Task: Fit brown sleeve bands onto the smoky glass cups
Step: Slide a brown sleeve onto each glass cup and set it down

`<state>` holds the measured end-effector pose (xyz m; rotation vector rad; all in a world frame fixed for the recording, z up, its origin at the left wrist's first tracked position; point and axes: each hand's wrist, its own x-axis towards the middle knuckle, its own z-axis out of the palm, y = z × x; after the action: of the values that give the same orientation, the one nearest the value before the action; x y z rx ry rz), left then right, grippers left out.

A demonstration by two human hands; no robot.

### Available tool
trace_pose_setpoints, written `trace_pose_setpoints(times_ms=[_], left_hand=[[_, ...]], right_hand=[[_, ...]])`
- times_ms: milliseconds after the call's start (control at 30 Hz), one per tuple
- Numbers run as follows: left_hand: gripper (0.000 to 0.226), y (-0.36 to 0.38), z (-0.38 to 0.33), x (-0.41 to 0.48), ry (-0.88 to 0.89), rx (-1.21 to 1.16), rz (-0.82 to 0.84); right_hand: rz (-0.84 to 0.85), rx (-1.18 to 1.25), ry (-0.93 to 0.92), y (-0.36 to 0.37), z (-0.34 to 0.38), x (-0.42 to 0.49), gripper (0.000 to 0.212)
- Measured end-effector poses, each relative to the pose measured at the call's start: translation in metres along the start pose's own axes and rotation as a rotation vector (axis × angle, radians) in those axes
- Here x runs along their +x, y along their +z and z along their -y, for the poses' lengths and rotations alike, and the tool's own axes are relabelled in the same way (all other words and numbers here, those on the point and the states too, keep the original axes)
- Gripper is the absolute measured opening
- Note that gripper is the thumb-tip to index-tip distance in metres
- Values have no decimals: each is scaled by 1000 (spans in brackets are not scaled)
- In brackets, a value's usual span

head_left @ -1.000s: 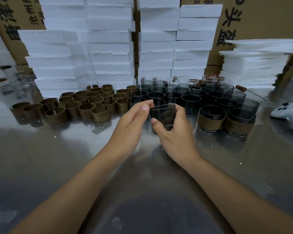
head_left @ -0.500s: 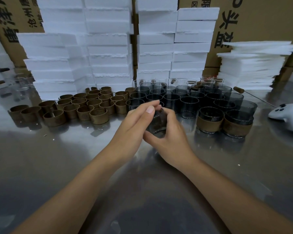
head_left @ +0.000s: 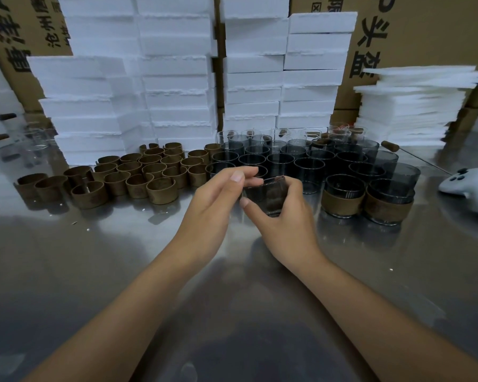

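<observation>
The steel surface [head_left: 94, 271] spread widest, and the held cup [head_left: 262, 197] hung just above it, tilted, near the middle. Far behind the held cup stood printed cardboard boxes [head_left: 425, 31], and in front of these rose tall stacks of white foam blocks [head_left: 177, 78]. A lower pile of thin foam sheets [head_left: 414, 106] lay behind the held cup, to its right. Directly behind the held cup the bare smoky glass cups [head_left: 280, 164] stood packed in rows. The brown sleeve bands [head_left: 138, 175] stood clustered to the left of the held cup. Two banded cups [head_left: 342, 199] sat side by side just to its right, and a white controller [head_left: 469, 186] lay farther right again. The right hand [head_left: 282, 219] gripped the held cup, fingers curled round its far side and thumb pressed on the near wall. The left hand [head_left: 213, 199] met the held cup at its left rim, thumb and bent fingers pinched there. Whether a band sat on that cup could not be told.
</observation>
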<state>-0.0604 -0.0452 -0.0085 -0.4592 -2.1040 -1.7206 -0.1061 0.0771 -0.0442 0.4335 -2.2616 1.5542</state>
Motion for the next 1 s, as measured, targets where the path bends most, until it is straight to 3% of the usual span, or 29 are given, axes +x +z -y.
trace_pose_setpoints(times_ms=[233, 500, 633, 700, 833, 1000], left_hand=[[32, -4, 9, 3, -55, 40, -27], [27, -6, 13, 3, -76, 34, -15], [65, -3, 14, 2, -116, 21, 26], [72, -1, 15, 1, -144, 10, 41], [78, 2, 14, 0, -123, 10, -61], [65, -2, 11, 2, -85, 91, -206]], right_hand=[[-63, 81, 19, -1, 1, 1, 49], [-11, 108, 6, -2, 6, -2, 52], [30, 104, -51, -2, 8, -5, 55], [65, 93, -103, -1, 8, -7, 61], [80, 96, -147, 2, 10, -10, 66], [223, 150, -102, 4, 7, -7, 87]])
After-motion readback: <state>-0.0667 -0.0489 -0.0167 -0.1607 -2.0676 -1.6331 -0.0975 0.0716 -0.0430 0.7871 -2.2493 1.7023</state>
